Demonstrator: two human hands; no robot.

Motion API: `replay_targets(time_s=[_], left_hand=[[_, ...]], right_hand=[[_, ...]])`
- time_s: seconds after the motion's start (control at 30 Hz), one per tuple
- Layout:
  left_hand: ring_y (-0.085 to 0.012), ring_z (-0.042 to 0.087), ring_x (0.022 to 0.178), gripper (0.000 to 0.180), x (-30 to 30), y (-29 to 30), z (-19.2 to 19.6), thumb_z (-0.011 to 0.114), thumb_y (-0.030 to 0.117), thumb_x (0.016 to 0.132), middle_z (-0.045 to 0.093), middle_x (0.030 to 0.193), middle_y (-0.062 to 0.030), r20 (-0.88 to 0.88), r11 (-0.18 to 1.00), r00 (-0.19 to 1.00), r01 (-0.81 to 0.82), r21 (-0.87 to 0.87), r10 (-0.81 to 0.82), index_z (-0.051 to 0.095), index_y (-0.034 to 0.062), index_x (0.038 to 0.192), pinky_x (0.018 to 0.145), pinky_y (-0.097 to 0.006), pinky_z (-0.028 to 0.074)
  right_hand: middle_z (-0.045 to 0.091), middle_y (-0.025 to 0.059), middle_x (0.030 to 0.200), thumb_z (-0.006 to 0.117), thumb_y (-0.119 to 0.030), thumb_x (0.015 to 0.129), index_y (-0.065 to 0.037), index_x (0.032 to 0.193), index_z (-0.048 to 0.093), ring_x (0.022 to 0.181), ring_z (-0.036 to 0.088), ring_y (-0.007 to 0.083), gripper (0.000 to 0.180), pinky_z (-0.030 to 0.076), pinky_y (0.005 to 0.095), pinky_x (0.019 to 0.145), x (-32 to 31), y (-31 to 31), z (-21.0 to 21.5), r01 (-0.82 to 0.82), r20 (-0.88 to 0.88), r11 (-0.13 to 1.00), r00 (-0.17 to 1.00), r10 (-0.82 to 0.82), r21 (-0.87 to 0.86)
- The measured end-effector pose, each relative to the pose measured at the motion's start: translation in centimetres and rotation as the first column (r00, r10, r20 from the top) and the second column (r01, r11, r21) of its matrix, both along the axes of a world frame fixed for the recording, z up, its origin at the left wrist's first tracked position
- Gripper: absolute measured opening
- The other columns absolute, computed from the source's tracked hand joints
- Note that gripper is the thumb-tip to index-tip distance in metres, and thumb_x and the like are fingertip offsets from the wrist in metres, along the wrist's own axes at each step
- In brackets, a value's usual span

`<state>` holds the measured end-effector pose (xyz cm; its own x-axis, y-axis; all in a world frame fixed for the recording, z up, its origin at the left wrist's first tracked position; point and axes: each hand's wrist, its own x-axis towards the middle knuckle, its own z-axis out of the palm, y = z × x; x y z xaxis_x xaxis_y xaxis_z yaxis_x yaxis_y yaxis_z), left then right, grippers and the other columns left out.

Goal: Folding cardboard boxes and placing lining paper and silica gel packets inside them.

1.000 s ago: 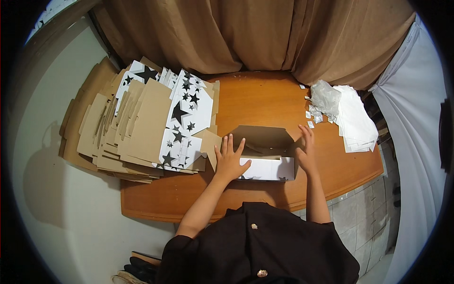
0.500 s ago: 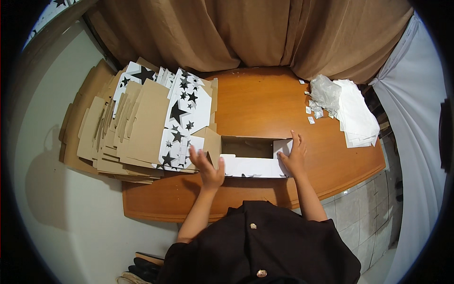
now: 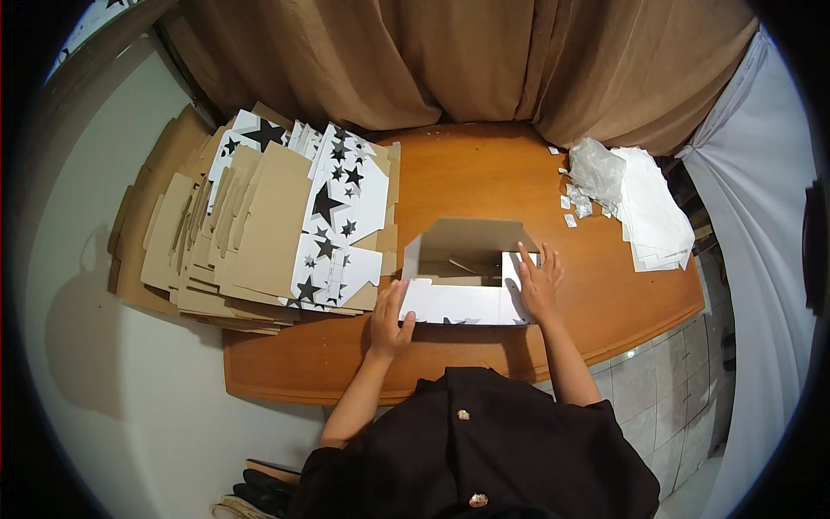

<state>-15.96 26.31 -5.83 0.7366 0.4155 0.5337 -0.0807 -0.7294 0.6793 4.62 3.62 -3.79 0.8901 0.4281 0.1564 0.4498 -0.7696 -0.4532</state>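
Observation:
A partly folded cardboard box (image 3: pixel 458 304), white outside with black stars and brown inside, stands on the table in front of me. Its far brown panel (image 3: pixel 480 235) rises upright with angled corners. A white flap (image 3: pixel 513 290) lies along its right end. My left hand (image 3: pixel 392 320) rests against the box's left end, fingers stretched out and thumb near the front corner. On the right end my right hand (image 3: pixel 539 284) touches the flap and side with fingers spread. Neither hand is closed round anything. The box's underside is hidden.
On the left leans a large stack of flat cardboard blanks (image 3: pixel 259 225), some white with black stars. White paper sheets (image 3: pixel 648 208), a crumpled clear plastic bag (image 3: pixel 596 170) and small packets (image 3: pixel 571 221) lie at the back right. Brown curtains (image 3: pixel 363 60) hang behind the wooden table (image 3: pixel 467 177).
The box's far panel now stands raised, and its left brown flap no longer sticks out sideways. My left hand has come in against the box's left end. My right hand has shifted only slightly.

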Motion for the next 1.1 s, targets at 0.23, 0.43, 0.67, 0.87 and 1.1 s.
replay_targets(time_s=[0.23,0.43,0.67,0.87,1.1], left_hand=[[-0.0294,0.039,0.125,0.042,0.6,-0.4,1.1,0.050,0.033,0.087,0.051,0.128,-0.0092,-0.348,0.963,0.937,0.108,0.249,-0.015,0.053,0.0102,0.122,0.103,-0.056,0.022],[-0.0306,0.036,0.127,0.040,2.0,-1.7,1.9,0.049,0.036,0.088,0.047,0.131,-0.0087,-0.458,0.922,0.876,0.045,0.386,0.149,0.057,0.0139,0.120,0.101,-0.063,0.017],[-0.0328,0.038,0.122,0.044,2.9,-0.5,-0.3,0.051,0.033,0.089,0.046,0.127,-0.0154,-0.215,0.998,0.977,-0.007,0.056,0.019,0.050,0.0042,0.121,0.103,-0.050,0.025],[-0.0332,0.044,0.114,0.063,5.8,0.5,1.3,0.068,0.026,0.078,0.042,0.123,-0.0184,-0.216,0.978,0.967,-0.168,-0.126,0.138,0.038,0.0018,0.128,0.097,-0.042,0.037],[-0.0359,0.048,0.113,0.087,7.5,0.8,2.2,0.077,0.031,0.069,0.043,0.126,-0.0202,-0.529,0.964,0.816,-0.265,0.019,0.234,0.027,0.0042,0.135,0.093,-0.043,0.042]], right_hand=[[0.025,0.0174,0.144,0.030,-0.047,0.094,-0.035,0.136,0.038,0.134,0.014,0.0400,0.044,0.008,0.0645,0.102,0.4,0.6,0.4,0.003,-0.068,0.995,0.998,-0.010,-0.102],[0.032,0.0165,0.140,0.033,-0.045,0.094,-0.031,0.136,0.040,0.131,0.022,0.0373,0.045,0.012,0.0607,0.103,0.6,0.0,-0.4,-0.030,-0.007,1.000,1.000,0.030,-0.005],[0.044,0.0140,0.127,0.049,-0.038,0.089,-0.014,0.117,0.055,0.122,0.034,0.0313,0.038,0.020,0.0466,0.101,1.9,-0.9,-2.2,-0.062,-0.019,0.944,0.997,0.072,0.325],[0.042,0.0169,0.129,0.071,-0.042,0.070,-0.012,0.112,0.056,0.122,0.033,0.0336,0.054,0.021,0.0494,0.101,0.9,-0.3,-0.8,-0.044,0.020,0.985,0.999,0.042,0.168],[0.038,0.0187,0.132,0.073,-0.040,0.068,-0.010,0.129,0.045,0.124,0.033,0.0351,0.073,0.023,0.0513,0.100,0.0,0.3,0.3,0.052,0.041,0.998,0.998,-0.054,0.040]])
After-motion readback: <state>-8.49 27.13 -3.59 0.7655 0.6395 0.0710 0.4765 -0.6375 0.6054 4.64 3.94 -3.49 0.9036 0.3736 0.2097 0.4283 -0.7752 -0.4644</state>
